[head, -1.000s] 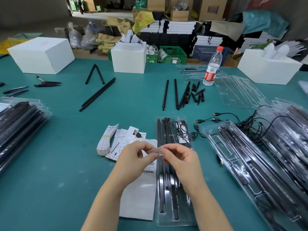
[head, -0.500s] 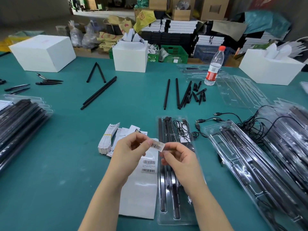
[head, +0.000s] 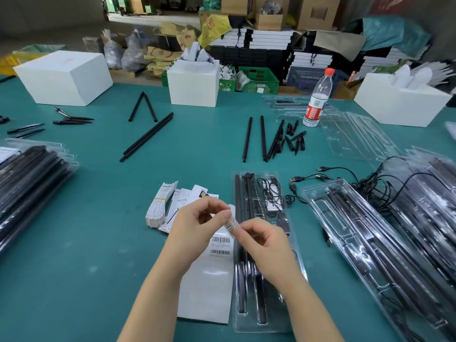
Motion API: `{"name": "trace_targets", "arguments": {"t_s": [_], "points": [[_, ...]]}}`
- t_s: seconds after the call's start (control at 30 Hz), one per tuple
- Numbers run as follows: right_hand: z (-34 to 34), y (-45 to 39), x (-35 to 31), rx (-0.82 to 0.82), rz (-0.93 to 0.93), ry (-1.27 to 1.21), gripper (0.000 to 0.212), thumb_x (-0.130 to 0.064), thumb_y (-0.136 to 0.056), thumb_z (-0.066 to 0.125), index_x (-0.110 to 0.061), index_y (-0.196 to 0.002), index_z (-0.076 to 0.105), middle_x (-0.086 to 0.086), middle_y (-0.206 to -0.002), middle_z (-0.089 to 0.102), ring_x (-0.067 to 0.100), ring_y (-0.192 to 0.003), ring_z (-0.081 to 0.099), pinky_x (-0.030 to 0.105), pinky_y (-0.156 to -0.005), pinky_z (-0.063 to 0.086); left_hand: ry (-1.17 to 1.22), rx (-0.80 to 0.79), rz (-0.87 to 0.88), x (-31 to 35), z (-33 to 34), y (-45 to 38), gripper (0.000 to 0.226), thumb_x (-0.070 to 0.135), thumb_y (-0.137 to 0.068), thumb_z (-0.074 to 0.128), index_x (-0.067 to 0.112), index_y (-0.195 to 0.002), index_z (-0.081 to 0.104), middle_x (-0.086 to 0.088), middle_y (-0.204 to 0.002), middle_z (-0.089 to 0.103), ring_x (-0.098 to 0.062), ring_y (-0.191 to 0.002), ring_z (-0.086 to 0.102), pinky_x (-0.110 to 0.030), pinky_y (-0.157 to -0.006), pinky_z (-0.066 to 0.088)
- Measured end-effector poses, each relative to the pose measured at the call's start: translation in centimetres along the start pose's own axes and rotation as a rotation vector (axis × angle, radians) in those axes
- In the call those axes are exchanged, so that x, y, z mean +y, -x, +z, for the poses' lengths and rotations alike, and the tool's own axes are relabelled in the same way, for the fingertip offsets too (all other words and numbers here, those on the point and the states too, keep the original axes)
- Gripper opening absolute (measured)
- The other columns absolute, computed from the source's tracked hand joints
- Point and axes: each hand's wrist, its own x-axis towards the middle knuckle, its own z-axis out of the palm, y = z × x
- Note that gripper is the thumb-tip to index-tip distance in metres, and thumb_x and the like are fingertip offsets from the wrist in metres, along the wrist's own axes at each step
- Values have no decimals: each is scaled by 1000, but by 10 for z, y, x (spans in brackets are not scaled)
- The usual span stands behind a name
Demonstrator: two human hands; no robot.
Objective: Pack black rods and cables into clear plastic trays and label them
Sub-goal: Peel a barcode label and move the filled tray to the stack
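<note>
both hands, left hand point(head: 197, 224) and right hand point(head: 259, 239), pinch a barcode sticker point(head: 231, 224) above the filled tray point(head: 261, 253) on the counter point(head: 98, 218); packing looks done, labelling remains, with more sealed trays point(head: 385, 248) waiting alongside.

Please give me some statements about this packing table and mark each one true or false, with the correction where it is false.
1. Both hands pinch one small barcode label. True: the left hand and the right hand each hold an end.
2. The label is already stuck on the tray. False: it is held above the clear tray.
3. The water bottle lies on its side. False: it stands upright with a red cap.
4. Two barcode labels remain on the white backing sheet. True.
5. The tray under the hands is empty. False: it holds black rods and a coiled cable.
</note>
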Motion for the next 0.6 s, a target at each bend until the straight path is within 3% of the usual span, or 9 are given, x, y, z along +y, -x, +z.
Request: {"name": "trace_targets", "arguments": {"t_s": [0.2, 0.4, 0.47, 0.53, 0.6], "points": [[-2, 0, -2, 9, 19, -92, 9, -28, -92, 69, -28, -88, 77, -3, -78, 69, 11, -71, 60, 27, -67, 51, 41, -30, -41, -1, -3, 1, 11, 19, -91, 73, 19, -79, 74, 15, -60, 57, 1, -52, 45, -9, -52, 37], [-11, 3, -9, -10, 118, -113, 24, -20, -100, 56, -32, -102, 77, 1, -77, 73, 5, -54, 53, 15, -54, 45, 14, 93, 31, -1, -1, -2, 10, 27, -90, 73, 24, -81, 73, 9, -65, 58, -7, -55, 39, -13, -52, 34], [-26, 8, -11, 32, 113, -75, 23, -22, -99, 56, -36, -106, 73, -9, -90, 75, 1, -61, 61, 14, -58, 48, 42, 130, 30, 0, -1, -3, 11, 29, -90, 73, 24, -81, 72, 13, -63, 56, -5, -54, 40, -13, -51, 35], [-48, 18, -8, 36, 92, 67, 21, -38, -92, 58, -46, -110, 66, -19, -99, 73, 0, -80, 67, 17, -70, 52, 59, 112, 14, 1, 0, -2, 11, 29, -90, 73, 24, -81, 72, 14, -61, 56, -4, -52, 41, -12, -50, 35], [-74, 29, 0, 1, 79, 280, 29, -53, -86, 60, -54, -115, 60, -29, -109, 66, -5, -98, 62, 18, -83, 49, 71, 51, -18, 1, 3, -2, 10, 23, -89, 74, 22, -80, 72, 13, -62, 59, -2, -50, 44, -11, -49, 36]]}}
